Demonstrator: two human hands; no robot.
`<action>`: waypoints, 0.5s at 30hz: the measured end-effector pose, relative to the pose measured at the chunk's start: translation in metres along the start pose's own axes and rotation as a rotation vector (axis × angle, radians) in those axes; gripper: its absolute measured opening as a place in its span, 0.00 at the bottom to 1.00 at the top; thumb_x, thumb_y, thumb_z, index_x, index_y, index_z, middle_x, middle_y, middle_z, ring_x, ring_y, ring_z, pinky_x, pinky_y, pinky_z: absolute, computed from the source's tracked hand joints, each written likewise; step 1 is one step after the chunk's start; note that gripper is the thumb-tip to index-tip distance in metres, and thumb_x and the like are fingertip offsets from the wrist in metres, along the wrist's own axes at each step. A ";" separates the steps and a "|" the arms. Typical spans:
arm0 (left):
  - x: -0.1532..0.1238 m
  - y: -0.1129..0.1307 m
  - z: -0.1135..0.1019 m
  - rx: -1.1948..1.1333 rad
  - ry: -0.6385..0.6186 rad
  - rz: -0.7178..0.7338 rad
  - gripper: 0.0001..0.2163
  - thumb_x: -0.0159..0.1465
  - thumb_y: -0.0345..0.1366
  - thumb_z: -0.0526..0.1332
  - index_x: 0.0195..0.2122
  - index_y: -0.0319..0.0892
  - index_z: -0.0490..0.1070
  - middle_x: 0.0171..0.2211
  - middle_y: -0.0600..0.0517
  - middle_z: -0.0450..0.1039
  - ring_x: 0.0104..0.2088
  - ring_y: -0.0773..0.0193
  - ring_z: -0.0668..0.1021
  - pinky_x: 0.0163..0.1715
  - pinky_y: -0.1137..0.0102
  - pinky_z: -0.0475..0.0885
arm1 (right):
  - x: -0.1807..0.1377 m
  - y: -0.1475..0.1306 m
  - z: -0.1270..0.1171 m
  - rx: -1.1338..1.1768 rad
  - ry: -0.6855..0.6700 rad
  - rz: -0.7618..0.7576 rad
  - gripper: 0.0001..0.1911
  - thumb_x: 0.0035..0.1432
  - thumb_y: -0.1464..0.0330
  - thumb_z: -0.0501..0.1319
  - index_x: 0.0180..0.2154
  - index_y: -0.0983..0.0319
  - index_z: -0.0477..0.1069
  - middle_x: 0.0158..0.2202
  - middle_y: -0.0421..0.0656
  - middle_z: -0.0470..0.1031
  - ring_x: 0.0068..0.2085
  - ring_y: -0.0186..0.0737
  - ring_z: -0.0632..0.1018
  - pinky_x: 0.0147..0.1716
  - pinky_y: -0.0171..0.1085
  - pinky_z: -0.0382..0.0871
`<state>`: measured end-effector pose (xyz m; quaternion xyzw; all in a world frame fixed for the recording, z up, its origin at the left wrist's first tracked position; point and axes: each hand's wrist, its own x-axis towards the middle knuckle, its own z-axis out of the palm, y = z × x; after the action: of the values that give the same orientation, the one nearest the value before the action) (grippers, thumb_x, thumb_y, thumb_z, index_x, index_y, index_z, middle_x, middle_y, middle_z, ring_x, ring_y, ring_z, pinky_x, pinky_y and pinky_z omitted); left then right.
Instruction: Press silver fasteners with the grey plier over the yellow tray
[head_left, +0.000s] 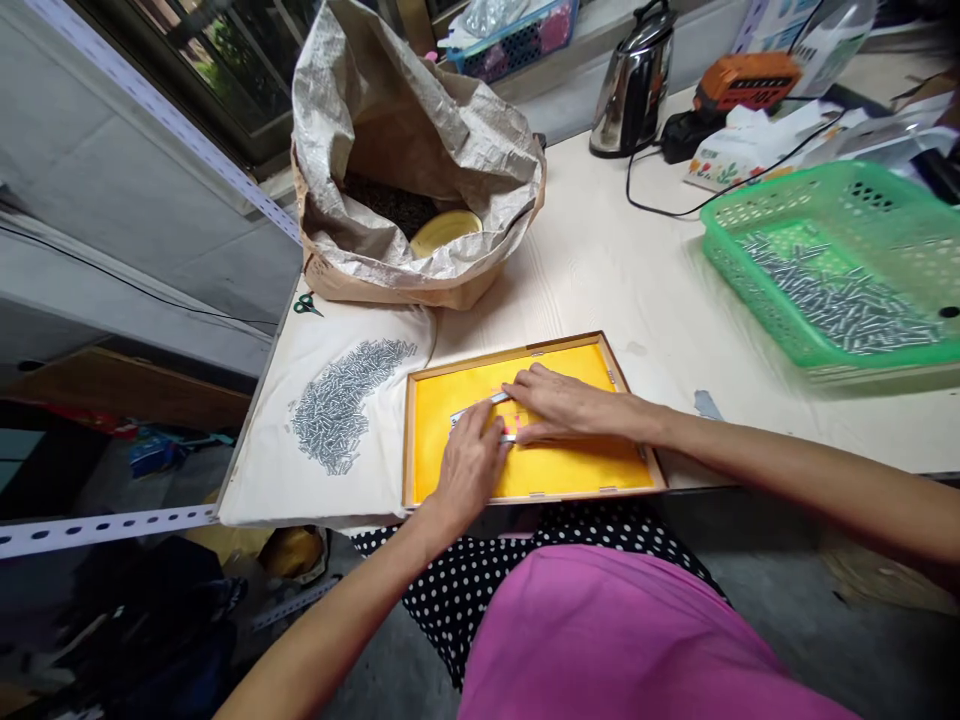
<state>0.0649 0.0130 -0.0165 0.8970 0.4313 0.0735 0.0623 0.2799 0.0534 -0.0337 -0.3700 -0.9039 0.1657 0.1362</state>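
A shallow wooden-framed tray with a yellow base [577, 470] lies at the table's front edge. Inside it, my left hand [472, 450] and my right hand [559, 405] face each other with bent fingers. Between them runs a thin silvery metal strip [499, 398], its ends under the fingertips of both hands. A second short silvery piece [509, 438] shows lower down between the thumbs. Small pink and orange patches [516, 420] mark the base there. The fingers partly cover these pieces, so their full shape is hidden.
Many small metal pins [337, 405] lie heaped on a white cloth at left. A green basket [806, 345] at right holds more. Behind stand a large open sack [420, 285] with a yellow bowl [448, 232], and a kettle [634, 85]. Scissors [307, 304] lie near the sack.
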 end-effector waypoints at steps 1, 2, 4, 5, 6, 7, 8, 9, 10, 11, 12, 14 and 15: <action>-0.005 0.004 0.004 0.004 0.024 0.020 0.12 0.70 0.32 0.55 0.53 0.41 0.69 0.61 0.40 0.67 0.60 0.49 0.69 0.58 0.51 0.69 | 0.001 0.006 -0.002 -0.001 -0.005 -0.013 0.21 0.64 0.56 0.62 0.50 0.65 0.69 0.43 0.51 0.73 0.43 0.47 0.70 0.42 0.42 0.65; -0.009 0.008 0.007 0.003 0.027 0.037 0.12 0.71 0.31 0.54 0.53 0.42 0.69 0.60 0.40 0.67 0.61 0.50 0.68 0.58 0.51 0.69 | 0.003 0.011 -0.002 -0.023 0.000 -0.003 0.18 0.66 0.58 0.59 0.50 0.65 0.70 0.42 0.51 0.73 0.42 0.46 0.70 0.41 0.42 0.64; -0.013 0.018 0.013 -0.014 -0.011 0.049 0.10 0.71 0.32 0.53 0.51 0.43 0.70 0.54 0.42 0.73 0.56 0.52 0.72 0.54 0.54 0.72 | 0.008 0.018 -0.001 -0.116 0.030 0.045 0.11 0.68 0.66 0.55 0.46 0.63 0.72 0.40 0.50 0.74 0.42 0.46 0.69 0.40 0.41 0.61; -0.014 0.023 0.015 -0.024 -0.038 0.040 0.09 0.71 0.32 0.53 0.49 0.43 0.70 0.50 0.43 0.75 0.53 0.53 0.74 0.52 0.55 0.73 | 0.012 0.020 0.001 -0.166 0.047 0.065 0.10 0.68 0.69 0.54 0.43 0.63 0.73 0.39 0.50 0.74 0.41 0.46 0.69 0.39 0.41 0.60; -0.013 0.027 0.016 -0.032 -0.061 0.027 0.08 0.71 0.33 0.54 0.46 0.42 0.71 0.46 0.44 0.76 0.50 0.54 0.75 0.50 0.57 0.74 | 0.015 0.021 0.003 -0.207 0.065 0.078 0.10 0.68 0.71 0.53 0.41 0.62 0.73 0.39 0.50 0.74 0.41 0.46 0.68 0.39 0.41 0.59; -0.012 0.030 0.017 -0.039 -0.075 0.015 0.07 0.71 0.33 0.54 0.44 0.42 0.71 0.43 0.45 0.76 0.47 0.54 0.76 0.49 0.58 0.75 | 0.018 0.022 0.004 -0.234 0.080 0.082 0.11 0.67 0.72 0.52 0.39 0.62 0.73 0.38 0.49 0.74 0.41 0.46 0.68 0.38 0.41 0.58; -0.011 0.033 0.016 -0.049 -0.077 0.006 0.07 0.71 0.33 0.54 0.43 0.42 0.71 0.42 0.45 0.76 0.46 0.54 0.76 0.48 0.58 0.75 | 0.021 0.022 0.006 -0.246 0.093 0.080 0.11 0.67 0.72 0.52 0.38 0.62 0.73 0.38 0.49 0.74 0.42 0.46 0.67 0.38 0.41 0.58; -0.011 0.034 0.014 -0.070 -0.063 0.004 0.06 0.71 0.33 0.55 0.42 0.41 0.72 0.42 0.45 0.76 0.46 0.54 0.76 0.49 0.59 0.75 | 0.023 0.023 0.007 -0.246 0.106 0.077 0.10 0.67 0.71 0.53 0.38 0.62 0.73 0.38 0.49 0.74 0.42 0.47 0.67 0.38 0.41 0.57; -0.011 0.034 0.011 -0.106 -0.035 0.005 0.07 0.71 0.33 0.55 0.44 0.41 0.72 0.44 0.45 0.76 0.47 0.55 0.76 0.50 0.59 0.75 | 0.024 0.023 0.007 -0.237 0.118 0.076 0.10 0.68 0.71 0.52 0.38 0.62 0.72 0.38 0.49 0.74 0.42 0.46 0.67 0.39 0.41 0.57; -0.013 0.032 0.008 -0.151 0.011 0.002 0.07 0.71 0.33 0.55 0.45 0.40 0.72 0.45 0.45 0.76 0.48 0.55 0.76 0.51 0.60 0.74 | 0.024 0.024 0.006 -0.213 0.127 0.074 0.10 0.68 0.71 0.52 0.38 0.62 0.71 0.38 0.49 0.74 0.41 0.46 0.67 0.39 0.40 0.57; -0.015 0.029 0.003 -0.197 0.073 -0.016 0.08 0.71 0.33 0.55 0.47 0.40 0.72 0.47 0.45 0.76 0.50 0.56 0.76 0.53 0.60 0.74 | 0.022 0.025 0.005 -0.174 0.131 0.067 0.11 0.69 0.71 0.50 0.38 0.62 0.71 0.38 0.49 0.74 0.41 0.45 0.67 0.39 0.40 0.57; -0.021 0.018 -0.007 -0.272 0.214 -0.114 0.10 0.71 0.34 0.55 0.50 0.41 0.72 0.49 0.44 0.75 0.52 0.57 0.76 0.55 0.60 0.72 | 0.016 0.027 0.002 -0.073 0.136 0.057 0.13 0.71 0.69 0.48 0.38 0.62 0.69 0.37 0.48 0.73 0.38 0.43 0.68 0.40 0.39 0.58; -0.025 0.010 -0.013 -0.300 0.272 -0.192 0.11 0.71 0.35 0.55 0.50 0.41 0.73 0.48 0.44 0.75 0.51 0.57 0.76 0.55 0.60 0.73 | 0.011 0.028 0.000 -0.034 0.141 0.059 0.14 0.71 0.68 0.46 0.38 0.62 0.68 0.37 0.48 0.72 0.38 0.43 0.68 0.40 0.39 0.59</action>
<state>0.0551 -0.0119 -0.0042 0.8143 0.5034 0.2511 0.1430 0.2896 0.0797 -0.0432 -0.4095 -0.8835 0.1279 0.1881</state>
